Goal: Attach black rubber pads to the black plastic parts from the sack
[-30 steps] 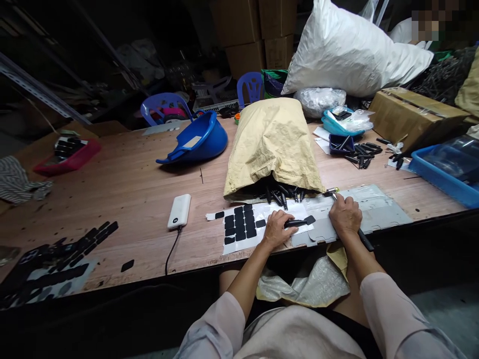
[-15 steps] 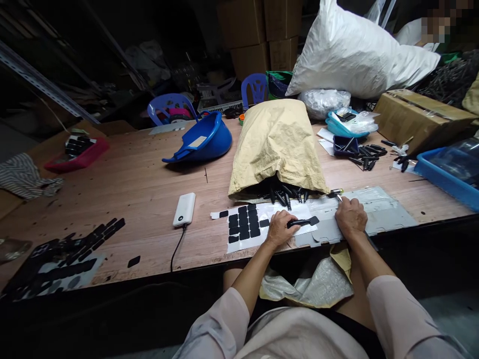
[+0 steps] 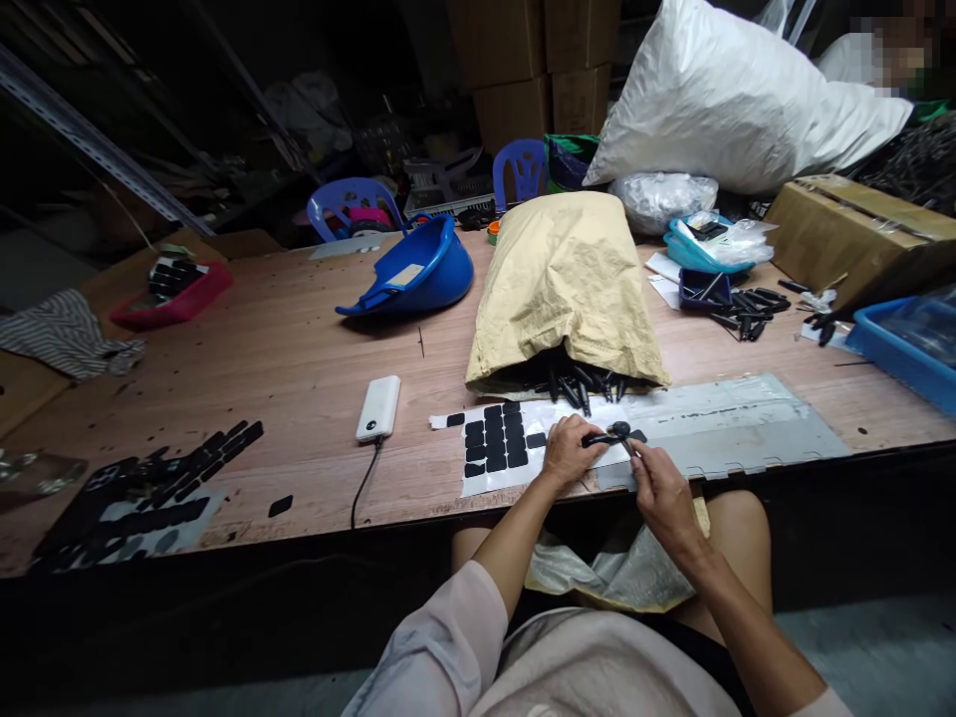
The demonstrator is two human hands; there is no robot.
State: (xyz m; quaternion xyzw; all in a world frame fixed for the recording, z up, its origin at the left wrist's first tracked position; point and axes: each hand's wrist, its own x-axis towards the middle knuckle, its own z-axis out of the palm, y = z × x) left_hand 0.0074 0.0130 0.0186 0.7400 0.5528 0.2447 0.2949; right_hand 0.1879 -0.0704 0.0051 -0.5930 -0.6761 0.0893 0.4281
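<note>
My left hand [image 3: 569,450] is closed on a slim black handle-shaped part [image 3: 606,435] and holds it over a white backing sheet [image 3: 493,473] that carries several black adhesive pads [image 3: 494,440]. My right hand [image 3: 658,488] is closed in a pinch at the part's right end, gripping a thin tool whose tip touches the part. Both hands are at the front edge of the wooden table [image 3: 284,358]. Just behind them a tan woven sack [image 3: 568,284] lies open, with several more black parts [image 3: 579,383] spilling from its mouth.
A white power bank [image 3: 378,407] with a cable lies left of the sheet. A grey flat panel [image 3: 732,423] is to the right. Also here: a blue plastic scoop [image 3: 418,277], a red tray [image 3: 173,296], black pads at the front left [image 3: 141,498], a blue bin [image 3: 907,344], a cardboard box [image 3: 858,234].
My right hand left the grey panel and moved left to meet the black part in my left hand. The left hand kept its grip and lifted the part slightly.
</note>
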